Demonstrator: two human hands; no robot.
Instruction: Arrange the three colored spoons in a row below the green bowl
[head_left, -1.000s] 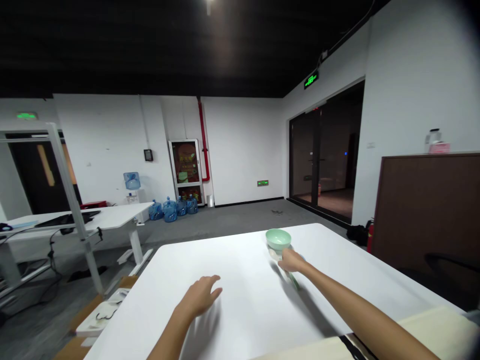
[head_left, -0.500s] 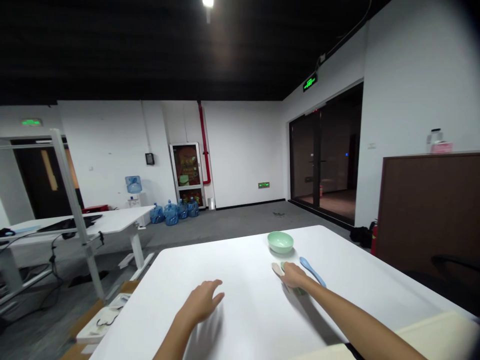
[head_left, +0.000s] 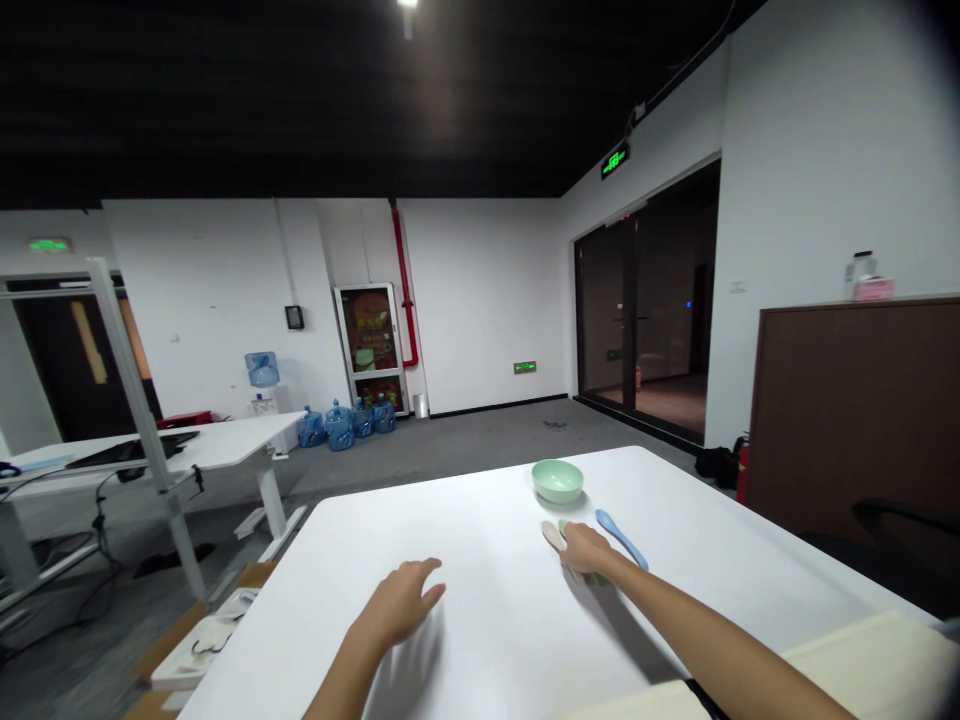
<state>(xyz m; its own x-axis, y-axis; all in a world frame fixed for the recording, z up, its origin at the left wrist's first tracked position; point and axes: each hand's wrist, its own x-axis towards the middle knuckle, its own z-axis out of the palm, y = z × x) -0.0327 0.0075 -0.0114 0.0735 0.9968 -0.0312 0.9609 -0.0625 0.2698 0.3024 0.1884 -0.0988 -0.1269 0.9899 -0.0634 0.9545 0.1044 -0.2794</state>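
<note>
On the white table [head_left: 480,640], my right hand [head_left: 589,550] reaches down over a green spoon [head_left: 563,526], its fingers closed on the handle. Only the tip of the bowl and a bit of the handle end show past the hand. A beige spoon [head_left: 552,536] lies just left of these fingers, partly covered by them. To the right rests a blue spoon [head_left: 622,540], apart from the hand. Behind the spoons stands a light green bowl [head_left: 557,482]. My left hand [head_left: 405,600] hovers above the table at the left, thumb and fingers apart, holding nothing.
Cream cloth or board [head_left: 870,660] lies at the near right corner. White trays [head_left: 191,650] and cardboard sit beside the left table edge. A second white table [head_left: 247,440] with a metal post [head_left: 142,400] stands farther left, and a brown cabinet [head_left: 862,420] at the right.
The view has shifted slightly, moving the room and the table items a little to the left in the picture. Both hands keep nearly the same pose and place over the table.
</note>
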